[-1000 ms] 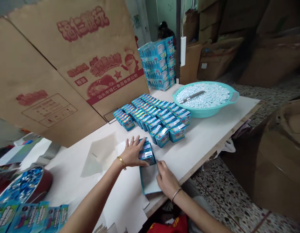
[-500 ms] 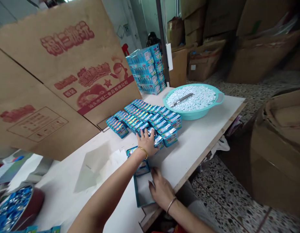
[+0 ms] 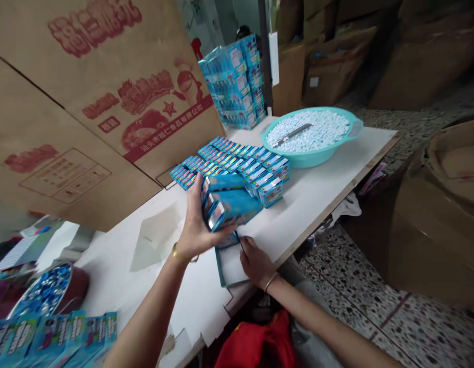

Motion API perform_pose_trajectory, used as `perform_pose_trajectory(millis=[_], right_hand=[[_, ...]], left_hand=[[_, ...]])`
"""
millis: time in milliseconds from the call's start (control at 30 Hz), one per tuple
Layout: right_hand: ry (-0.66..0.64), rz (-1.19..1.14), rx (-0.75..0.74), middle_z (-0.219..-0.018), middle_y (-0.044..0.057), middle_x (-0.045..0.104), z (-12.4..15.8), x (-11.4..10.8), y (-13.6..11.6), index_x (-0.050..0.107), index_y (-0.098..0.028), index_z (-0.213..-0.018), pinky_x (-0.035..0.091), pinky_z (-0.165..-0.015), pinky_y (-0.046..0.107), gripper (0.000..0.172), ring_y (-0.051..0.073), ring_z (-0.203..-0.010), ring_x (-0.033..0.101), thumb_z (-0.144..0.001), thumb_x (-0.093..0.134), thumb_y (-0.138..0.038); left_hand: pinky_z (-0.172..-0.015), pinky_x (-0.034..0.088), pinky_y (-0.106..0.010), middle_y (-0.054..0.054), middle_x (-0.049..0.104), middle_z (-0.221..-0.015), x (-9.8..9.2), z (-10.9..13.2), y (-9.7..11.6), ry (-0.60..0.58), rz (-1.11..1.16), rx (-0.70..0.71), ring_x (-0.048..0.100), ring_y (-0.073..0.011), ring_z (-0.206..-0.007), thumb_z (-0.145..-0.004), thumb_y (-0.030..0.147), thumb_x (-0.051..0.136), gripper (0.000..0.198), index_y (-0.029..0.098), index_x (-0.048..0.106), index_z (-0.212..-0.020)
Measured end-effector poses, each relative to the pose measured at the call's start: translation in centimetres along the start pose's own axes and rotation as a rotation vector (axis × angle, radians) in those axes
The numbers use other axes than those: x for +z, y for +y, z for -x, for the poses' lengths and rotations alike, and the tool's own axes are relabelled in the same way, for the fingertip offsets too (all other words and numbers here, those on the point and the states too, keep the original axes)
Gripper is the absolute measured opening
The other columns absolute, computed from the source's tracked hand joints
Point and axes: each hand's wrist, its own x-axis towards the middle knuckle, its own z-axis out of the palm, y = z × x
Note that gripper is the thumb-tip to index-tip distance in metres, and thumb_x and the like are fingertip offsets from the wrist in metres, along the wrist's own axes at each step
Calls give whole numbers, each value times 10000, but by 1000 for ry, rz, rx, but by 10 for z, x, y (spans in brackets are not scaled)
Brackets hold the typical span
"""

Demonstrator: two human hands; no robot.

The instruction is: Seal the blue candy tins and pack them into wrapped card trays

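Note:
My left hand (image 3: 196, 225) is closed around a bundle of small blue packets (image 3: 237, 202), raised and tilted above the table. Below it lies a shallow open blue box (image 3: 220, 271) with a pale inside; some blue packets sit at its far end, partly hidden by the bundle. My right hand (image 3: 257, 263) is closed on the near right side of that box, its fingers at the rim. Just beyond the bundle, rows of the same blue packets (image 3: 265, 186) stand packed together on the white table.
A turquoise basin (image 3: 317, 158) of white pellets with a metal tool (image 3: 294, 134) stands at the back right. Stacked blue packages (image 3: 232, 97) and a large carton (image 3: 125, 102) line the back. A dark red tub (image 3: 77, 289) of blue pieces and flat blue pouches (image 3: 56, 335) are at left.
My left hand has gone from resting on the packets to lifting a bundle of them up and leftward. My right hand stays by the open box. The view has shifted.

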Motion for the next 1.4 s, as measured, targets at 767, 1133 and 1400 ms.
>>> perform_pose_trajectory(millis=[767,1133,1400], right_hand=[[-25,-137,-236,-1523,136,289,28,-2,17,375,-125,-1426,278,-1154,427,532,209,-1401,281,-978,260,-389],[113,-173,-235,-1462,145,389,41,20,28,263,-158,-1465,351,-1105,470,529,224,-1353,364,-957,286,-301],[5,-554,149,-920,91,705,58,-7,32,647,-178,-1128,559,-640,287,492,165,-675,641,-845,509,-556]], left_hand=[[-1098,228,-616,-193,94,-1560,16,107,-18,-531,-219,-41,76,-402,-1430,-739,433,677,979,218,102,-1502],[-1139,-13,-588,-190,126,-1558,46,114,2,-552,-363,125,13,-325,-1452,-864,512,500,819,116,149,-1488],[-957,388,-341,-107,603,-1136,-19,123,-150,-144,-270,-617,552,-206,-1069,-913,432,450,317,183,550,-1081]])
